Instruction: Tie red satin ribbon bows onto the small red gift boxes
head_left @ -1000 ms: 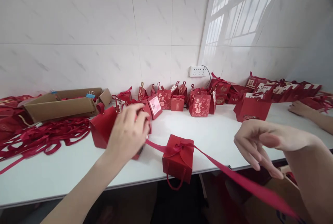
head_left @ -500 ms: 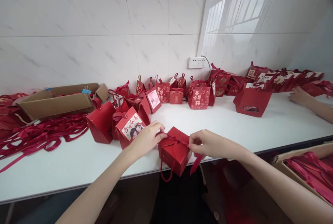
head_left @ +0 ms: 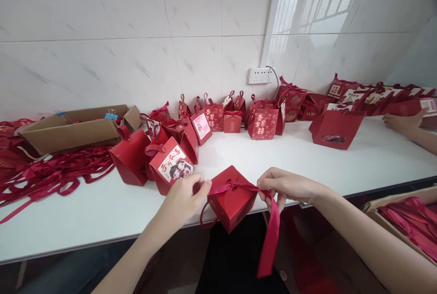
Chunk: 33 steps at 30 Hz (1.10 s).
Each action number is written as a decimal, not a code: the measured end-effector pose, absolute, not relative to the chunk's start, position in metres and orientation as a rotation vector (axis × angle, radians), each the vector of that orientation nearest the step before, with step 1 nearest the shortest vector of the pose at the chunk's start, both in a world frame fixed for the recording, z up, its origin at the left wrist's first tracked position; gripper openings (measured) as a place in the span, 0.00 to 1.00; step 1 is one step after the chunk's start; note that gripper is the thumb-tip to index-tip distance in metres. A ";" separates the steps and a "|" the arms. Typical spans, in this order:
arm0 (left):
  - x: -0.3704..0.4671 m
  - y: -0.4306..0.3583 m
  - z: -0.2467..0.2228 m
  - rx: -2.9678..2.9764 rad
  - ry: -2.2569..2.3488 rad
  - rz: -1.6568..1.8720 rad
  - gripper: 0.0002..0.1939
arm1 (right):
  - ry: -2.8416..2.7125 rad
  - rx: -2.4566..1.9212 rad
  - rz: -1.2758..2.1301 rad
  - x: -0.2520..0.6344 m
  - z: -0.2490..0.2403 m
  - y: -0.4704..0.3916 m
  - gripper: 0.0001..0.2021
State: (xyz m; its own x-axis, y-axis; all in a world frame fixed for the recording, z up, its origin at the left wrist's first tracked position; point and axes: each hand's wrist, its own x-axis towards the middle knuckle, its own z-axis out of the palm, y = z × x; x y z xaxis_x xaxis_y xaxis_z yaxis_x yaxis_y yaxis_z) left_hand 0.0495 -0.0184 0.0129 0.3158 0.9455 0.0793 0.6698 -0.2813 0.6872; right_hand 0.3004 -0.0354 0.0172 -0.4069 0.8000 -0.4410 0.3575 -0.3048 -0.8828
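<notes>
A red gift box (head_left: 230, 207) rests tilted at the table's front edge, one corner jutting over it. A dark red ribbon (head_left: 271, 244) crosses its top through two holes and is knotted there. My left hand (head_left: 191, 196) pinches the ribbon's left end beside the box. On the other side, my right hand (head_left: 280, 187) has its fingers closed on the right end, whose long tail hangs below the table edge. The ribbon is stretched between both hands. A cord handle (head_left: 206, 221) loops out at the box's lower left.
Several red gift boxes (head_left: 131, 155) stand to the left and along the wall. A cardboard box (head_left: 71, 137) and loose ribbons (head_left: 68, 171) lie at far left. Another person's hand (head_left: 401, 125) holds a red box at right. A ribbon-filled carton (head_left: 372, 214) sits below.
Both hands have moved apart a little, drawing the ribbon taut and broader over the box. The box has turned slightly, and a longer tail now hangs from my right hand.
</notes>
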 end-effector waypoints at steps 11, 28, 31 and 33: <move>0.057 -0.031 -0.001 1.812 1.311 0.622 0.18 | -2.119 -1.337 1.360 0.294 0.023 -0.032 0.22; 0.053 0.028 -0.009 1.557 0.998 0.468 0.24 | -1.289 -1.238 1.554 0.309 -0.005 -0.019 0.20; 0.052 0.028 -0.015 1.478 0.900 0.501 0.23 | -1.235 -1.158 1.552 0.307 -0.011 -0.016 0.20; 0.050 0.029 -0.020 1.423 0.875 0.532 0.22 | -1.230 -1.151 1.558 0.309 -0.013 -0.015 0.20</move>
State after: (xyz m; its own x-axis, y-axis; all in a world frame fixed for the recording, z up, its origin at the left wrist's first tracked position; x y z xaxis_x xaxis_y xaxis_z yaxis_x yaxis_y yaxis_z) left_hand 0.0502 0.0288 -0.0204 0.5970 0.7770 -0.1999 0.1799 0.1132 0.9771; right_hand 0.3093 -0.0147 -0.0128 -0.2439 0.9558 -0.1643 -0.0618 -0.1844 -0.9809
